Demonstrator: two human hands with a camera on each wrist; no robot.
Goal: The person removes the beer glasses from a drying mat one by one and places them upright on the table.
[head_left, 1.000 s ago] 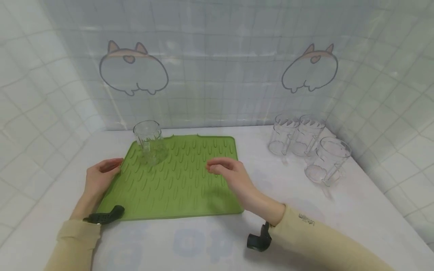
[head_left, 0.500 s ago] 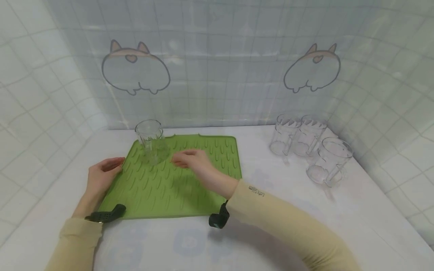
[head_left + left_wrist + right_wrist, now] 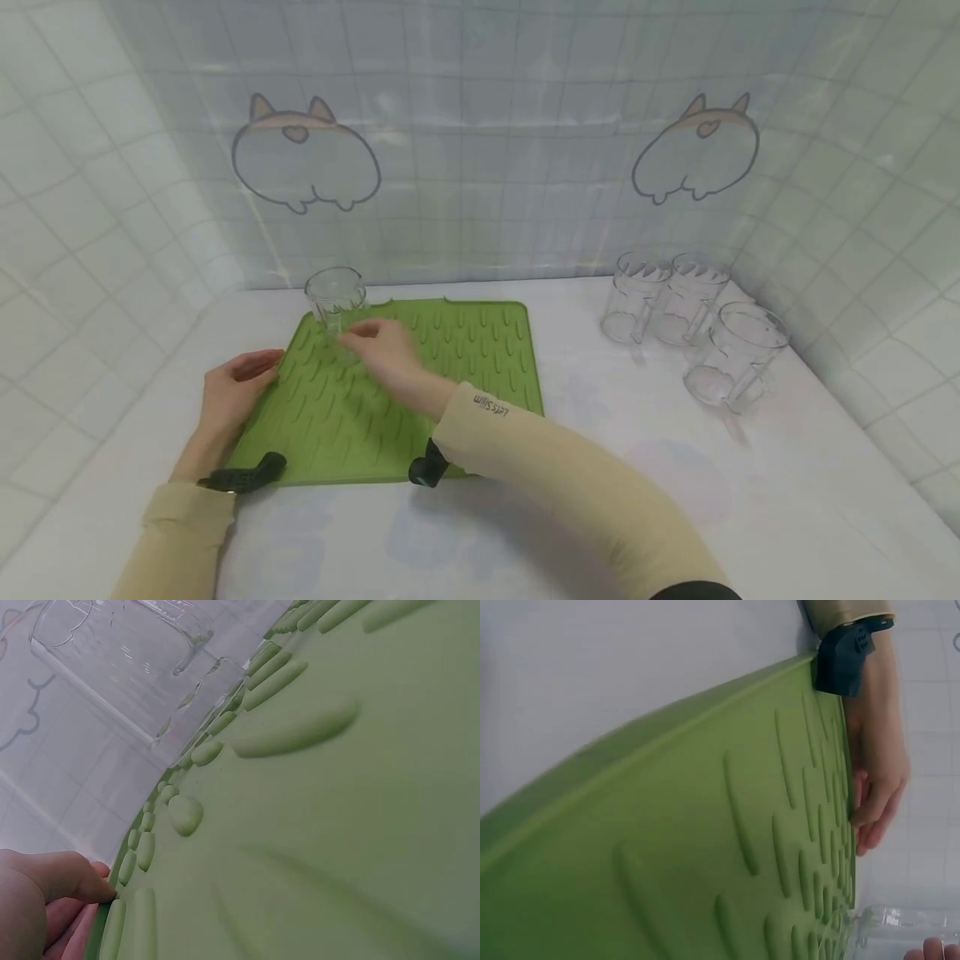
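A clear glass mug (image 3: 335, 287) stands upright on the back left corner of a green ridged silicone mat (image 3: 465, 342). My left hand (image 3: 236, 387) pinches the mat's left edge; the left wrist view shows the thumb (image 3: 94, 889) on top and the other fingers outside the rim. Over the mat, my right hand (image 3: 390, 358) is at the mug's near side, fingers loosely bent and partly covering the mug's lower part. No right fingers appear at the mug's handle (image 3: 187, 645) in the left wrist view. Right fingertips (image 3: 934, 949) show beside the mug at the lower corner of the right wrist view.
Three more clear glass mugs stand at the right: two at the back, one mug (image 3: 633, 292) beside another mug (image 3: 686, 304), and a nearer mug (image 3: 738, 350). A white cloth (image 3: 600, 467) covers the table. Tile-patterned walls (image 3: 502, 167) enclose the back and sides.
My right hand has moved left across the mat, from its right side to beside the glass mug. The left hand has stayed at the mat's left edge.
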